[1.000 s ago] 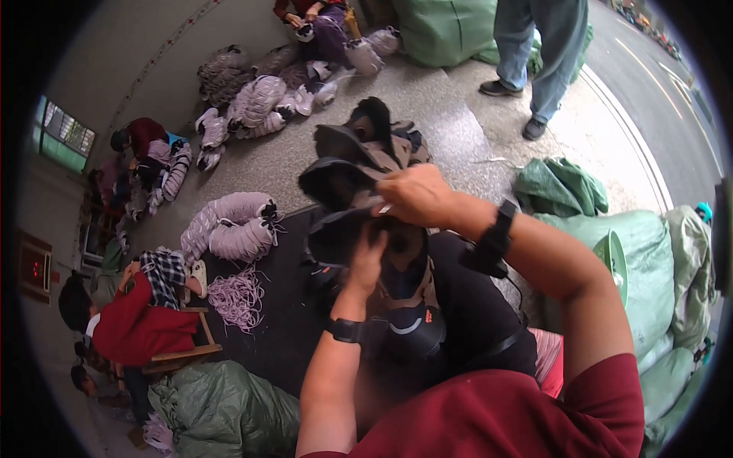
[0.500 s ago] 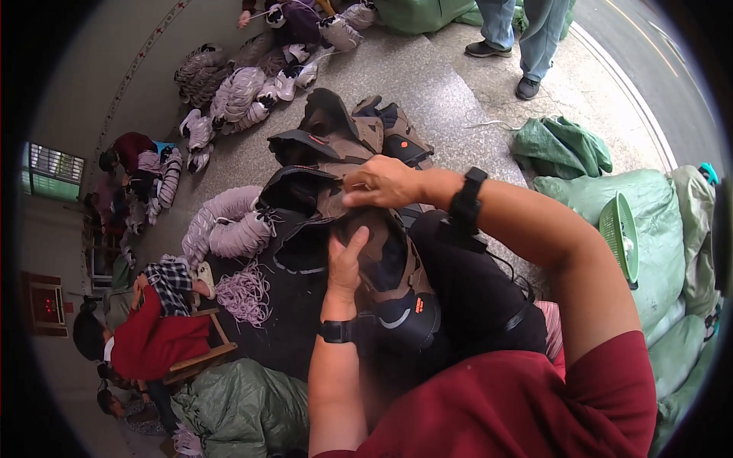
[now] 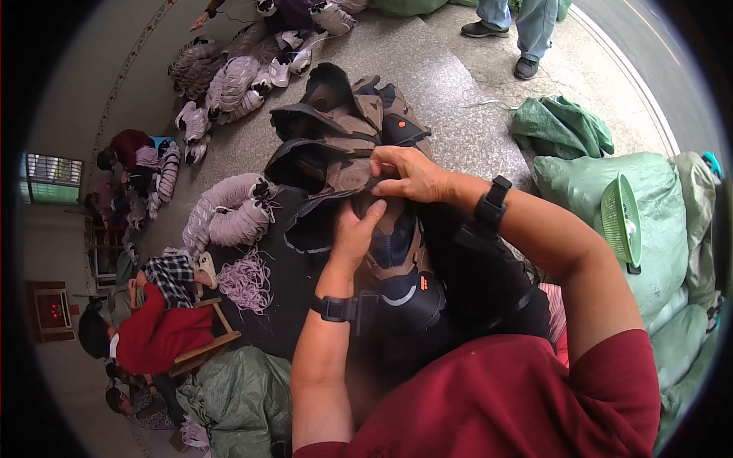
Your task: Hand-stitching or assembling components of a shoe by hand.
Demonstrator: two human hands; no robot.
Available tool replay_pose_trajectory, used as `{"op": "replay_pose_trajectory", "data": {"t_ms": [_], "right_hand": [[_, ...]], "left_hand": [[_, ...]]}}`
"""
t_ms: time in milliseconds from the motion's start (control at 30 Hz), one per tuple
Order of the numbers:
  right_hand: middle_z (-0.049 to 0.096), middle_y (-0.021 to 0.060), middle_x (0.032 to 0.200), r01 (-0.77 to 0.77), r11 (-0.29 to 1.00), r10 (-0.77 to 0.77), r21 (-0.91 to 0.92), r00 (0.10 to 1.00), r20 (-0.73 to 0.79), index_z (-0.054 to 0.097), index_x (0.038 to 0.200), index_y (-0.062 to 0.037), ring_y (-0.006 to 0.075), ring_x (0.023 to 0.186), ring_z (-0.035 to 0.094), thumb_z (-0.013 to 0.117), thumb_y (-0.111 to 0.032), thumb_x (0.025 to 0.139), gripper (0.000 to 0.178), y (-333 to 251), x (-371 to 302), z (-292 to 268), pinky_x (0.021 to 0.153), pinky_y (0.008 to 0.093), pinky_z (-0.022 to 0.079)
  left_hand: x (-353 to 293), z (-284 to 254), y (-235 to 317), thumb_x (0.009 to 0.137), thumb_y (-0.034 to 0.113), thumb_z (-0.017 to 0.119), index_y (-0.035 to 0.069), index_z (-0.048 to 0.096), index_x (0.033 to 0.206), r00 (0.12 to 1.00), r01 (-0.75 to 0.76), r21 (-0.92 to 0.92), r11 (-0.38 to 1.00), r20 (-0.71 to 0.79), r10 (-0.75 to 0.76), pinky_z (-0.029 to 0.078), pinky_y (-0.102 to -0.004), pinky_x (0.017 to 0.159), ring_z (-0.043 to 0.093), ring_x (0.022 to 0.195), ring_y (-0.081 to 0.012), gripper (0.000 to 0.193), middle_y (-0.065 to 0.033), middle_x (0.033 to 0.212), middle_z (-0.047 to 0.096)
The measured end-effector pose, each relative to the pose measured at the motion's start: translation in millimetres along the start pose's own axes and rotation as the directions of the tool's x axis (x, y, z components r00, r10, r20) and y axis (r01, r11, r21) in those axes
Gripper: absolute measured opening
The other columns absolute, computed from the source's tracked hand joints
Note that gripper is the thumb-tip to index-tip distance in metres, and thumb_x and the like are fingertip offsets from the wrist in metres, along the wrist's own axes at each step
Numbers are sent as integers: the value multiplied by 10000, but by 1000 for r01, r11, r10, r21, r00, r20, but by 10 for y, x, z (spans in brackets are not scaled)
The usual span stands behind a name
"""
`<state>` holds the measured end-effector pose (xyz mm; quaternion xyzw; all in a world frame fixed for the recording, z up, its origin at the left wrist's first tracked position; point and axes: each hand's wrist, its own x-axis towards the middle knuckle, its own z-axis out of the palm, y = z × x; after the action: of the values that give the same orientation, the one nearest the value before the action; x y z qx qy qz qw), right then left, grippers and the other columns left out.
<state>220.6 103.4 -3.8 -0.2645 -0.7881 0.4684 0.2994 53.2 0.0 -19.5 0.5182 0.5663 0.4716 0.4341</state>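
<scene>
Several brown shoe uppers with dark linings lie overlapped in front of me, over my dark-clad lap. The nearest shoe upper (image 3: 395, 263) has a dark toe with an orange mark and points toward me. My left hand (image 3: 353, 235) is closed on its side edge, thumb raised. Right above, my right hand (image 3: 412, 174) has its fingers curled and thumb tip low at the same upper's edge, close to my left thumb. What those fingertips pinch, if anything, is too small to make out. Beyond my hands, another shoe upper (image 3: 347, 175) stands with its dark collar facing left.
Left of the uppers are a bundle of pale lilac shoe uppers (image 3: 229, 210) and a heap of pale laces (image 3: 246, 282). Green sacks (image 3: 611, 198) with a green basket (image 3: 620, 221) stand at right. A person in red (image 3: 156, 332) sits at left; another person's legs (image 3: 534, 30) stand far right.
My left hand has moved up along the shoe upper, away from me. My right hand has shifted a little to the right, and the two hands are now closer together.
</scene>
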Motion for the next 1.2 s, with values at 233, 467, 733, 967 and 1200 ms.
{"op": "replay_pose_trajectory", "data": {"t_ms": [233,467,733,967,1200], "right_hand": [[652,130,919,-67,928,110,-367,989,98,562,986,-80,332,926,626,687,-502,756,496,-162,320,-43,728,442,481],[662,120,972,93,833,135,-546,922,363,610,1030,-105,311,964,630,713,-469,740,476,-308,955,298,783,424,497],[665,145,872,62,964,52,-258,909,414,635,943,-6,289,852,640,748,-440,713,503,-90,876,41,713,386,484],[642,141,887,80,994,-69,-74,988,135,623,913,-16,272,881,626,677,-263,749,302,60,114,11,770,357,485],[639,144,911,38,973,-53,-226,997,-59,633,921,-49,337,896,614,616,-230,777,232,53,9,96,779,398,490]], "left_hand": [[37,-50,30,867,246,669,3,414,1323,992,-98,164,981,91,84,357,-305,996,495,1133,-202,577,-103,1242,524],[29,-37,-41,857,236,647,6,375,1347,1000,-20,178,984,3,20,364,-337,994,521,1134,-263,606,-156,1213,551],[38,-120,-118,870,135,657,35,390,1334,997,68,-308,949,-21,-79,414,-318,974,525,1109,-191,544,-82,1221,531],[10,-47,-125,869,110,654,42,450,1274,996,44,-322,946,-56,-65,442,-311,946,556,1066,-180,459,-78,1197,552],[26,-57,-11,879,160,644,20,409,1326,996,87,-312,946,45,-76,353,-308,1022,477,1167,-181,524,-92,1276,501]]}}
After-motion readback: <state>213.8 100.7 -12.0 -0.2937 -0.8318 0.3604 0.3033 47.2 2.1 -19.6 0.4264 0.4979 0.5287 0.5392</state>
